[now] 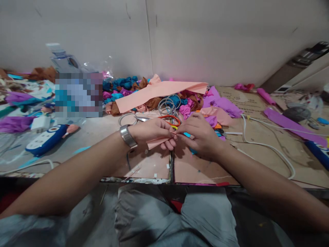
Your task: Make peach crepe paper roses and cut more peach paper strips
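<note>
Both hands are meeting just in front of the orange-handled scissors [171,120] on the worktable [100,140]. The left hand [153,132], a metal watch [128,136] at its wrist, is gripping a folded piece of pink paper [156,142], while the right hand [202,135] is pinching the paper's tip between thumb and fingertips. Behind the scissors a large pink sheet [159,91] is lying across crumpled coloured paper [120,85], and a blue power strip [46,139] is sitting well to their left.

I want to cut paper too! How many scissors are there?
1: orange-handled metal scissors lie on the table behind the left hand. Others may hide under the crumpled coloured paper.
</note>
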{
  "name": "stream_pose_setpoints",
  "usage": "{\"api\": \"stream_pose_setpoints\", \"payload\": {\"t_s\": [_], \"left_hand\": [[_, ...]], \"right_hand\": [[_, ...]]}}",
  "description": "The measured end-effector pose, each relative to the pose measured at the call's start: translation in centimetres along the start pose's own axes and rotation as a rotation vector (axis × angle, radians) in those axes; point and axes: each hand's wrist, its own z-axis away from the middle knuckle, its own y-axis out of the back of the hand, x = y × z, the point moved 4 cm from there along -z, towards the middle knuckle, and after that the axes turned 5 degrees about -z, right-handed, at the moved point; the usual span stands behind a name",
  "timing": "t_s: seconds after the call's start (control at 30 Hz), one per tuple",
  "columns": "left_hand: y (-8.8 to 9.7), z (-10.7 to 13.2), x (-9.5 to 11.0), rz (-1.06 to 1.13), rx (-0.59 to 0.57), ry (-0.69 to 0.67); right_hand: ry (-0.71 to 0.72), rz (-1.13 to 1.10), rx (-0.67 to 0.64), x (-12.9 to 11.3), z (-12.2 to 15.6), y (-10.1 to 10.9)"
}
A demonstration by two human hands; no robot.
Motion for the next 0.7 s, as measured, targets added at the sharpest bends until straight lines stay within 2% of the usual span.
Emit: {"api": "stream_pose_setpoints", "payload": {"t_s": [0.37, 0.6, 0.7], "left_hand": [[0.15, 0.1, -0.01, 0.066, -0.039, -0.008], [0.3, -0.06, -0.15, 0.034, 0.025, 0.019], [0.27, -0.01, -0.28, 0.054, 0.008, 0.023]], "right_hand": [[0.037, 0.039, -0.018, -0.12, -0.02, 0.15], [0.032, 0.065, -0.037, -0.37, -0.09, 0.17], [0.013, 0.047, -0.024, -0.3, -0.17, 0.13]]}}
